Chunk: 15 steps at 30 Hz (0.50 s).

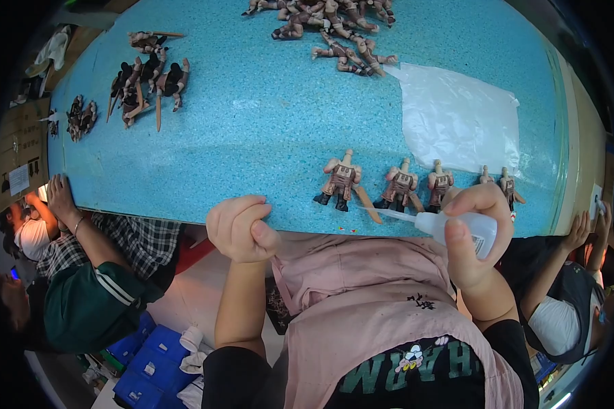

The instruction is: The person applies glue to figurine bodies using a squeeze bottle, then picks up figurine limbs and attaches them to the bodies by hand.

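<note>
My right hand [477,235] is wrapped around a translucent white squeeze bottle [430,223]. The bottle's thin nozzle points left, with its tip by a flat brown piece on the nearest figure. My left hand [242,228] is closed in a fist at the table's front edge; whatever lies inside it, if anything, is hidden. Along that edge, several toy figures without visible heads lie in a row. The leftmost figure [338,180] has a brown outfit and black boots, and a second figure [397,184] lies to its right. My right hand partly covers the figures at the row's right end.
A white plastic bag [460,116] lies flat on the blue table [252,150]. Beyond it is a pile of figures [334,27]; another cluster [147,78] sits at far left. Other people sit at both sides, one with a hand [63,201] on the table edge.
</note>
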### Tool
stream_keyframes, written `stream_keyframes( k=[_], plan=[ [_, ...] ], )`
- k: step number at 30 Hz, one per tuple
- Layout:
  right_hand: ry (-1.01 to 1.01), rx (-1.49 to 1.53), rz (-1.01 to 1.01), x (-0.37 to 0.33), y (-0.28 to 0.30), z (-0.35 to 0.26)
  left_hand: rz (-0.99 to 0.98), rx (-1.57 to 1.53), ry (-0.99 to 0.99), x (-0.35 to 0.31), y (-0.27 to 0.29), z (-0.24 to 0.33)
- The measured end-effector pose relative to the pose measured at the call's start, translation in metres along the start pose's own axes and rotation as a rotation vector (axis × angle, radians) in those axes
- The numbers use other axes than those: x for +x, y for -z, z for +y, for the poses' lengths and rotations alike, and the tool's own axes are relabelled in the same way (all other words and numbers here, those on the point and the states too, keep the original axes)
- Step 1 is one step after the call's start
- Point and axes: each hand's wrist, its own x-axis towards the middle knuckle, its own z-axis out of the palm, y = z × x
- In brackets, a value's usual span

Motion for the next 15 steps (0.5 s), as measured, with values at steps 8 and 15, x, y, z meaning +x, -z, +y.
stream_keyframes(
  k=[8, 15],
  plan=[
    [0.046, -0.094, -0.079, 0.006, -0.005, 0.002, -0.005, -0.007, 0.007, -0.003, 0.001, 0.000],
    [0.124, -0.172, -0.112, 0.013, -0.010, 0.001, -0.005, -0.001, 0.006, -0.003, 0.001, 0.001]
  ],
)
